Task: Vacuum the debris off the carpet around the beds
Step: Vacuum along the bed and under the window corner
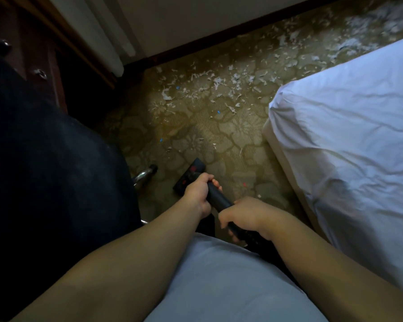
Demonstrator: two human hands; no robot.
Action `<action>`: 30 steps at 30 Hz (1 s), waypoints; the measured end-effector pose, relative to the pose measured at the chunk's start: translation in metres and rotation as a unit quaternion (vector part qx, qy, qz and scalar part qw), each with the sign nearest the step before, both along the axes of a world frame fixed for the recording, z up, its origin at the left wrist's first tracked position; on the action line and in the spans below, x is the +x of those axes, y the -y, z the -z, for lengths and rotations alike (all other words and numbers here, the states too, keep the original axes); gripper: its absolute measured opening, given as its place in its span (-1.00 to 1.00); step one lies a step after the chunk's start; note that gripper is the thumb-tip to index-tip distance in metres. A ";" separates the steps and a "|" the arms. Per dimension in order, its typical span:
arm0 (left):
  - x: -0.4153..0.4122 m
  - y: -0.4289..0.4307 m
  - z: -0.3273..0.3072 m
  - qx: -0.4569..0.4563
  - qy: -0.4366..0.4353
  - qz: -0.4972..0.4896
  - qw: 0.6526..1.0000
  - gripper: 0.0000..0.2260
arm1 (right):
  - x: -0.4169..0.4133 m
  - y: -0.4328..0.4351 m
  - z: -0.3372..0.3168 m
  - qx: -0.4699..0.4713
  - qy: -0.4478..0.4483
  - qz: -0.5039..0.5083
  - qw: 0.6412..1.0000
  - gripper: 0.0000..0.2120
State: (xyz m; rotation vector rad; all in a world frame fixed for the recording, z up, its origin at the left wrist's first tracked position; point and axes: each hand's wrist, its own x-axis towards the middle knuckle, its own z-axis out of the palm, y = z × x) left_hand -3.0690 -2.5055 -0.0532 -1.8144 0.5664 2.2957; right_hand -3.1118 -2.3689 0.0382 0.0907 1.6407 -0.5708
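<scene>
Carpet (242, 145) left of the bed (347, 147) carries white paper debris (219, 82), thickest past the bed's corner. Vacuum head (189, 176) rests short of it, tube (219, 198) pointing toward it. Left hand (197, 189) grips the tube nearer the debris; right hand (244, 214) grips it farther back, bedside.

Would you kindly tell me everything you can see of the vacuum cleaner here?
The vacuum cleaner shows as a smooth black tube, plastic by its look, slanting down to a flat black floor head with small red marks, resting on the patterned carpet. The left hand grips the tube near the head; the right hand grips it closer to the person. Its body is out of view.
</scene>
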 end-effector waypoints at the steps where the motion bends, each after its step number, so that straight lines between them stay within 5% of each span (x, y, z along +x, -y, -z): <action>1: 0.005 -0.016 0.000 -0.001 0.000 0.002 1.000 -0.89 | 0.004 -0.017 0.000 0.001 0.001 0.006 1.000 -0.73; 4: 0.020 -0.065 0.001 -0.004 0.004 0.009 1.000 -0.74 | 0.020 -0.067 -0.001 -0.007 0.002 0.015 1.000 -0.71; 10: 0.021 -0.153 -0.006 -0.012 0.015 0.082 0.996 -0.94 | 0.038 -0.156 -0.005 0.000 0.003 0.058 0.998 -0.63; 20: -0.011 -0.289 -0.017 0.033 -0.012 0.261 0.965 -0.90 | 0.050 -0.283 -0.022 0.030 0.017 0.235 0.971 -0.73; 30: -0.038 -0.295 -0.013 0.058 -0.035 0.320 0.945 -0.94 | 0.036 -0.286 -0.019 0.042 0.013 0.279 0.959 -0.63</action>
